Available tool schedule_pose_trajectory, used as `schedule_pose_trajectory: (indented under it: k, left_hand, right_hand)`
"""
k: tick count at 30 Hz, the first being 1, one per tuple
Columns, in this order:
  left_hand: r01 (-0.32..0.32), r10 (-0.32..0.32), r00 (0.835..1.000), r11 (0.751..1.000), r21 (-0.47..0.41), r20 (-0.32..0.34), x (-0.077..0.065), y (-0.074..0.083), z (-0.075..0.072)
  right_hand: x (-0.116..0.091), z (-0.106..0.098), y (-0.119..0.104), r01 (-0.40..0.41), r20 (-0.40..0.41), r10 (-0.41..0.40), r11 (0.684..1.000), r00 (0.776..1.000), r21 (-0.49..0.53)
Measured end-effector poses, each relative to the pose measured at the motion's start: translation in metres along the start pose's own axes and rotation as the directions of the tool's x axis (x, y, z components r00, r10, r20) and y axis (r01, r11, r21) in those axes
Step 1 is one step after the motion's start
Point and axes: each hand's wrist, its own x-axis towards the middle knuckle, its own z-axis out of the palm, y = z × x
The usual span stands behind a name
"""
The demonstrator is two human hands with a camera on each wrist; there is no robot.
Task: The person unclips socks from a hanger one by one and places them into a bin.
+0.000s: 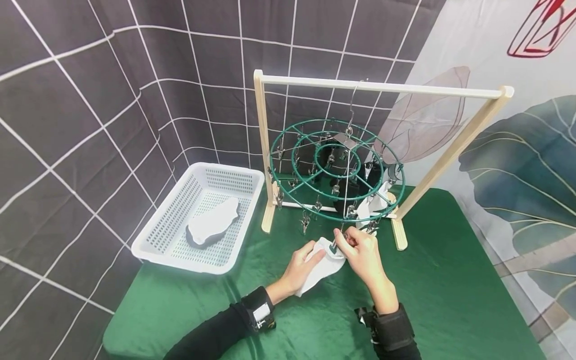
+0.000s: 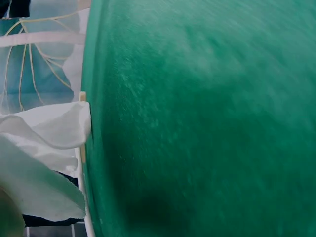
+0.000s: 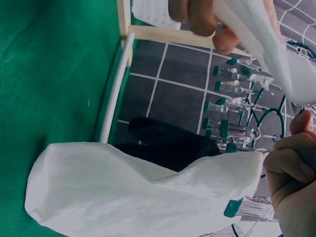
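In the head view my left hand (image 1: 302, 266) grips a white sock (image 1: 321, 267) between thumb and fingers. A metal clip (image 1: 333, 246) with a green tip meets the sock's upper edge, and my right hand (image 1: 363, 252) pinches this clip. It belongs to the round green clip hanger (image 1: 292, 190). Another white sock (image 3: 143, 192) hangs close to my right hand in the right wrist view, caught by a clip (image 3: 234, 208). Dark socks (image 3: 170, 140) hang behind it. In the left wrist view, pale cloth (image 2: 37, 182) fills the left edge; most of my left hand is out of sight.
A wooden stand with a white bar (image 1: 382, 87) carries the hanger. Several more clips dangle from its rings. To the left, a white basket (image 1: 150, 240) holds a white sock with a grey sole (image 1: 213, 220). Green cloth (image 1: 441, 280) covers the table.
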Motion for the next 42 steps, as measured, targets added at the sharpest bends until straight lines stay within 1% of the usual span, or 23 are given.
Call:
schedule_pose_trajectory:
  k: [2, 3, 5, 9, 11, 15, 18, 21, 24, 26, 28, 32, 34, 36, 38, 39, 41, 42]
  left_hand:
    - [-0.015, 0.016, 1.000, 0.997, 0.073, -0.020, -0.001, 0.001, 0.001]
    - [-0.020, 0.023, 0.999, 0.994, 0.108, -0.030, 0.000, -0.002, 0.002]
    - [-0.038, 0.045, 0.998, 0.988, 0.149, -0.047, 0.001, -0.010, 0.004]
    - [-0.077, 0.087, 0.995, 0.976, 0.202, -0.043, 0.005, -0.029, 0.006]
    - [-0.106, 0.116, 0.993, 0.971, 0.214, -0.032, 0.006, -0.032, 0.005]
    - [-0.157, 0.166, 0.986, 0.961, 0.227, -0.022, 0.007, -0.035, 0.004]
    - [-0.175, 0.184, 0.983, 0.953, 0.247, -0.015, 0.008, -0.035, 0.002]
    - [-0.171, 0.179, 0.984, 0.943, 0.285, -0.005, 0.009, -0.033, -0.001]
    - [-0.163, 0.164, 0.986, 0.920, 0.358, 0.026, 0.010, -0.028, -0.006]
    - [-0.165, 0.154, 0.986, 0.890, 0.424, 0.061, 0.012, -0.022, -0.013]
    - [-0.168, 0.136, 0.986, 0.851, 0.497, 0.100, 0.015, -0.013, -0.021]
    - [-0.182, 0.091, 0.981, 0.749, 0.637, 0.173, 0.021, 0.008, -0.041]
    - [-0.187, 0.055, 0.977, 0.692, 0.697, 0.207, 0.023, 0.019, -0.053]
    - [-0.198, 0.010, 0.969, 0.631, 0.750, 0.247, 0.024, 0.030, -0.065]
    - [-0.202, -0.043, 0.960, 0.580, 0.789, 0.277, 0.025, 0.041, -0.078]
    - [-0.197, -0.075, 0.954, 0.567, 0.800, 0.289, 0.026, 0.047, -0.085]
    - [-0.177, -0.128, 0.947, 0.559, 0.810, 0.295, 0.029, 0.057, -0.099]
    - [-0.155, -0.160, 0.944, 0.561, 0.814, 0.290, 0.031, 0.061, -0.107]
  right_hand:
    - [0.000, 0.000, 0.001, 0.002, 0.004, -0.002, 1.000, 1.000, -0.006]
    - [-0.001, 0.000, 0.001, 0.005, 0.005, -0.005, 1.000, 1.000, -0.010]
    - [-0.001, 0.000, 0.002, 0.013, 0.007, -0.013, 1.000, 1.000, -0.015]
    - [0.000, -0.001, 0.003, 0.040, 0.004, -0.040, 0.999, 0.999, -0.010]
    - [0.001, -0.002, 0.003, 0.049, 0.001, -0.049, 0.999, 0.999, 0.000]
    - [0.002, -0.003, 0.003, 0.050, -0.006, -0.050, 0.999, 0.999, 0.016]
    - [0.002, -0.005, 0.003, 0.050, -0.021, -0.050, 0.999, 0.999, 0.018]
    - [0.003, -0.007, 0.004, 0.060, -0.041, -0.060, 0.998, 0.997, 0.009]
    - [0.003, -0.009, 0.005, 0.066, -0.048, -0.066, 0.998, 0.997, -0.003]
    - [0.002, -0.011, 0.005, 0.065, -0.054, -0.065, 0.998, 0.996, -0.006]
    - [0.001, -0.012, 0.006, 0.060, -0.054, -0.060, 0.998, 0.997, -0.003]
    - [0.000, -0.012, 0.008, 0.049, -0.054, -0.049, 0.999, 0.997, 0.008]
    - [0.000, -0.012, 0.008, 0.048, -0.051, -0.047, 0.999, 0.998, 0.013]
    - [0.001, -0.013, 0.008, 0.047, -0.045, -0.046, 0.999, 0.998, 0.016]
    - [0.001, -0.012, 0.008, 0.051, -0.040, -0.050, 0.999, 0.998, 0.012]
    - [0.001, -0.012, 0.008, 0.050, -0.038, -0.050, 0.999, 0.998, 0.011]
    - [0.001, -0.012, 0.007, 0.050, -0.041, -0.050, 0.999, 0.998, 0.006]
    - [0.001, -0.012, 0.007, 0.046, -0.044, -0.046, 0.999, 0.998, 0.005]
